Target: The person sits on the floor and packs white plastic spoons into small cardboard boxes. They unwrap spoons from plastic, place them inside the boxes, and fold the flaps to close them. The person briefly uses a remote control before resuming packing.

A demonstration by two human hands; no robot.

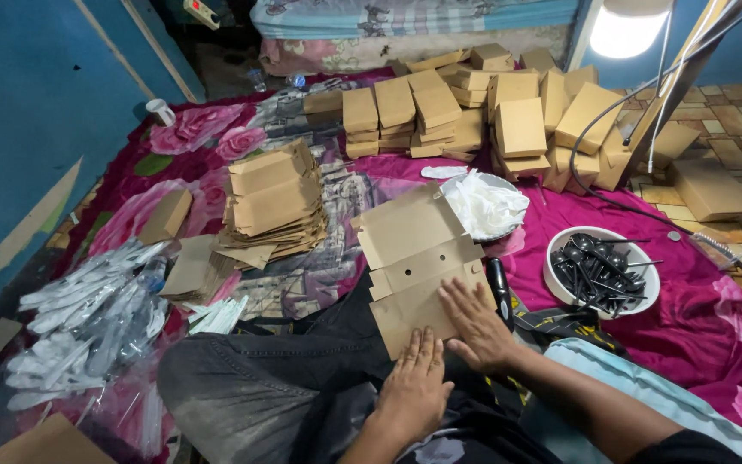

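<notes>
Both hands are lying flat and open on the unfolded brown cardboard box blank (418, 266), which is resting across the person's lap at the centre of view. The left hand (414, 387) is pressing palm-down on the blank's near edge at 6 o'clock, fingers extended, gripping nothing. The right hand (477, 325) is spreading its fingers over the lower panel just at 1 o'clock of the left, likewise grasping nothing, only bearing down.

In my judgement the panel is being creased. To do this well, the hands should be keeping the pressure even along the scored line and holding the blank square so the flaps are meeting cleanly.

A slim black tool (499, 292) is lying just beside the right hand at 3 o'clock. Further at 3 o'clock, a round white bowl of black plastic spoons (603, 271) is sitting on the pink floral cloth (689, 326). At 9 o'clock, wrapped white plastic cutlery (88, 318) is piling up. At 11 o'clock, a stack of flat brown blanks (275, 204) is waiting. At 1 o'clock, a white dish of crumpled plastic gloves (484, 206) is standing. Farthest, at 12 o'clock, folded brown cardboard boxes (474, 107) are standing in stacks.
</notes>
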